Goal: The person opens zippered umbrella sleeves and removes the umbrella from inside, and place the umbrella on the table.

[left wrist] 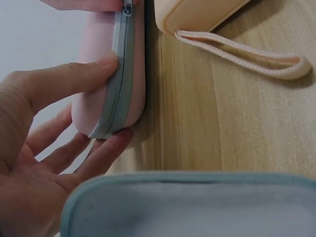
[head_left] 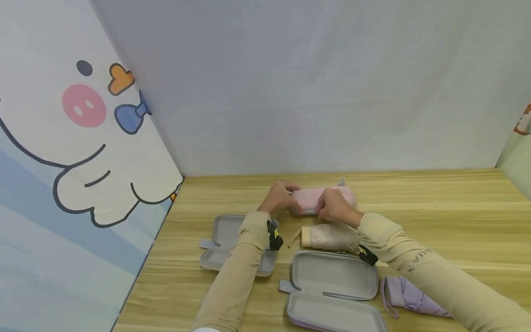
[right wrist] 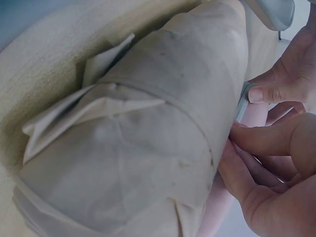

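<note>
A closed pink zip case (head_left: 308, 198) lies at the back of the table. My left hand (head_left: 277, 199) grips its left end, the thumb on the grey zip band and the fingers round the tip, as the left wrist view shows. My right hand (head_left: 336, 206) pinches the zip's metal pull (left wrist: 127, 10) along the case's near side. Just in front of the case lies a folded beige umbrella (head_left: 329, 237) with a wrist loop (left wrist: 247, 52). In the right wrist view, the umbrella's folded cloth (right wrist: 133, 133) hides part of the pink case.
An open grey-lined case (head_left: 228, 228) lies under my left forearm. Another open case (head_left: 333, 275), purple outside, sits at the front middle. A folded purple umbrella (head_left: 415, 297) lies at the front right, partly behind my right sleeve. A pale cloth wall (head_left: 315, 92) stands behind the table.
</note>
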A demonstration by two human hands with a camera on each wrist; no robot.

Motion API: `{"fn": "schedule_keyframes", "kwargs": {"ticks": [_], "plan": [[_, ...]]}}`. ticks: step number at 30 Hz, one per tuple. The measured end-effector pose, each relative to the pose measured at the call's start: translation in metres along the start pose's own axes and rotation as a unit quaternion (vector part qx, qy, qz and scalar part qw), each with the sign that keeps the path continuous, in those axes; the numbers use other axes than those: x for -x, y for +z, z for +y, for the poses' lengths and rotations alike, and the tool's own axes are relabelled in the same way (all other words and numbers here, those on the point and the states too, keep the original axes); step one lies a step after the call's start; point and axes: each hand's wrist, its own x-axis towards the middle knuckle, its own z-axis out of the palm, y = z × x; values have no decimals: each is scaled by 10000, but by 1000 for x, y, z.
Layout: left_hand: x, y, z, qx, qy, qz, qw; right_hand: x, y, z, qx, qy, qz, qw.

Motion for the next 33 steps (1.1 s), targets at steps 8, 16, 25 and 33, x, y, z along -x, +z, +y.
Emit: {"fn": "schedule_keyframes", "kwargs": {"ticks": [8,16,25,33], "plan": [[3,-3,7,98,-176,-270,9994,-2,1,-2,-16,-48,-3,10000],[6,-7,11,178,-322,-587,9976,-5,6,-2,-151,19,-25,9999],[4,-6,10,188,-421,-582,9972,-6,7,-4,-203,35,-81,9998],[5,-5,10,155,-353,-552,9977,-7,8,1,-477,-293,-81,9984]]}}
